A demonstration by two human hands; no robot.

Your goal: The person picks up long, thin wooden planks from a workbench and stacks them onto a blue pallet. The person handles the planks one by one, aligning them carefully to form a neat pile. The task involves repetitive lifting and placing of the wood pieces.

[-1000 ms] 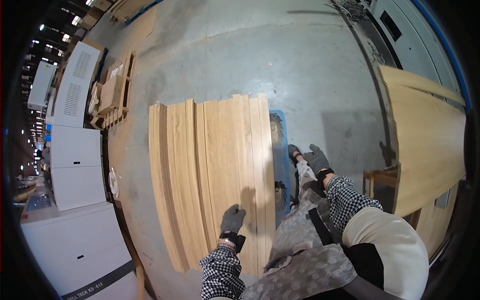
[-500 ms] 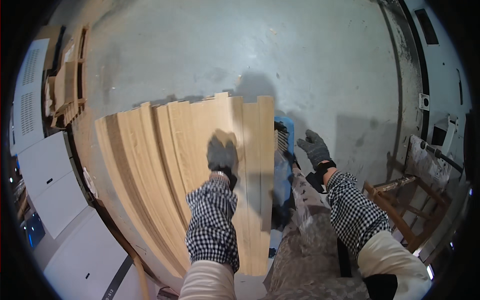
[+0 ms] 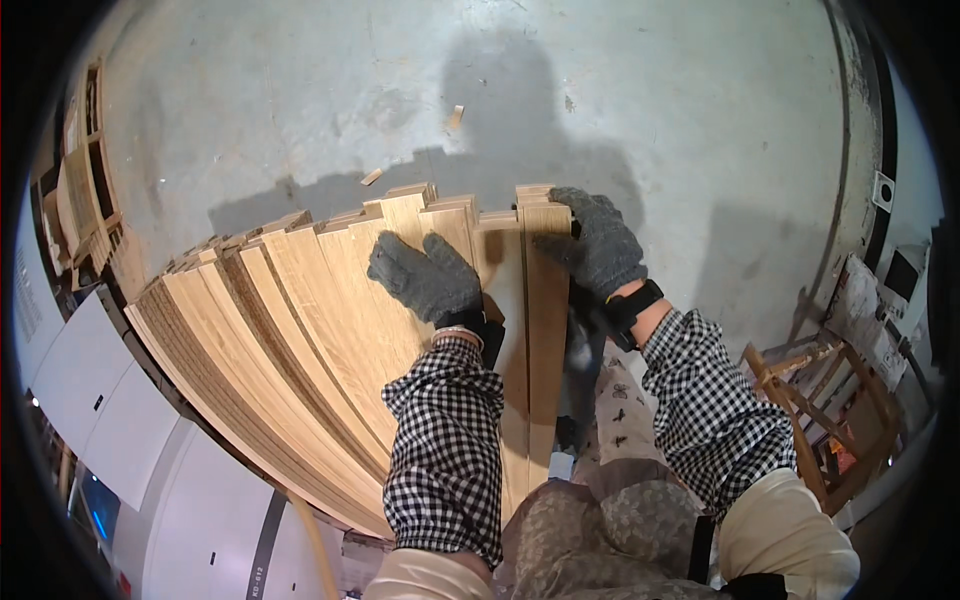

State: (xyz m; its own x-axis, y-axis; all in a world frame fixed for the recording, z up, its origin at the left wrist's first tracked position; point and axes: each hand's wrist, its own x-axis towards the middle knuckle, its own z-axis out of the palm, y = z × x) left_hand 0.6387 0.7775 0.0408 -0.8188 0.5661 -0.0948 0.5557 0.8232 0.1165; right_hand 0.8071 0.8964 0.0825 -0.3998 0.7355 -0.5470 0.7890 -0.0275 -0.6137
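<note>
Long light wood boards [image 3: 330,270] lie in side-by-side stacks in front of me, their far ends uneven. My left hand [image 3: 428,282], in a dark grey glove, rests on the boards with fingers and thumb apart, holding nothing. My right hand [image 3: 598,245], gloved alike, is at the far corner of the rightmost wooden board [image 3: 545,330]. Its thumb lies on top and its fingers wrap over the outer edge. Their tips are hidden behind the board.
Small wood scraps [image 3: 456,116] lie on the grey floor beyond the stacks. A wooden frame stand [image 3: 825,425] is at the right. White cabinets [image 3: 95,380] and a pallet [image 3: 97,150] line the left side.
My right hand has come in from the right, where it was off the boards, and now grips the rightmost one. My left hand stays over the boards; the view has shifted.
</note>
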